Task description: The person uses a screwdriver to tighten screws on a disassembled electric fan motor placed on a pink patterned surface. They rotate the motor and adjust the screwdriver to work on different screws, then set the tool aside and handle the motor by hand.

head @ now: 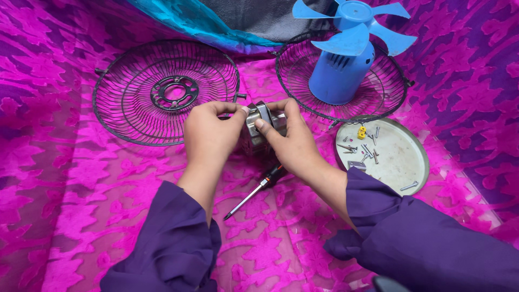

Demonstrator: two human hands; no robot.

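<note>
Now my left hand [208, 132] and my right hand [289, 140] are both closed around a small metal motor [263, 123], which I hold between them just above the pink patterned cloth [81, 189]. Below my hands a screwdriver [254, 192] lies on the cloth. Behind are two wire fan guards [124, 108], and a blue fan body [340, 70] stands on the right one. A round lid [403, 159] with screws [367, 151] is beside my right wrist.

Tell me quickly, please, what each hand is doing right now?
Left hand: closed on the small metal motor block.
Right hand: closed on the same metal motor block, fingers over its top.
</note>
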